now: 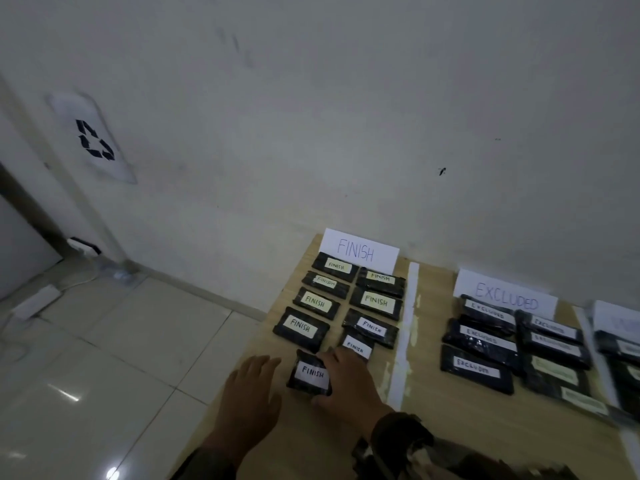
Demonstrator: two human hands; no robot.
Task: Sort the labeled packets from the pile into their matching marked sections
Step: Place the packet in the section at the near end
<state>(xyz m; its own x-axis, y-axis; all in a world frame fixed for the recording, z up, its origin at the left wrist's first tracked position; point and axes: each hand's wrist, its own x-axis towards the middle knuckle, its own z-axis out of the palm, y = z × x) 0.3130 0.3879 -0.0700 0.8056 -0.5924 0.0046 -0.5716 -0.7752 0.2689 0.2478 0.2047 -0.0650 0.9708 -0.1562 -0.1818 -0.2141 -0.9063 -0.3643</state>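
Note:
A black packet labelled FINISH [309, 374] lies at the near end of the FINISH section on the wooden table [433, 407]. My right hand [349, 382] grips its right side, fingers over the top edge and thumb at the bottom corner. My left hand [251, 393] hovers flat just left of the packet, fingers straight, holding nothing. Several other FINISH packets [375, 301] lie in two columns below the white FINISH sign [358, 251]. To the right, EXCLUDED packets [478, 367] lie under the EXCLUDED sign [505, 296].
White tape strips [403, 341] divide the sections. A third section with dark packets [623, 348] is cut off at the right edge. The table stands against a white wall; tiled floor [104, 375] and a cable lie to the left.

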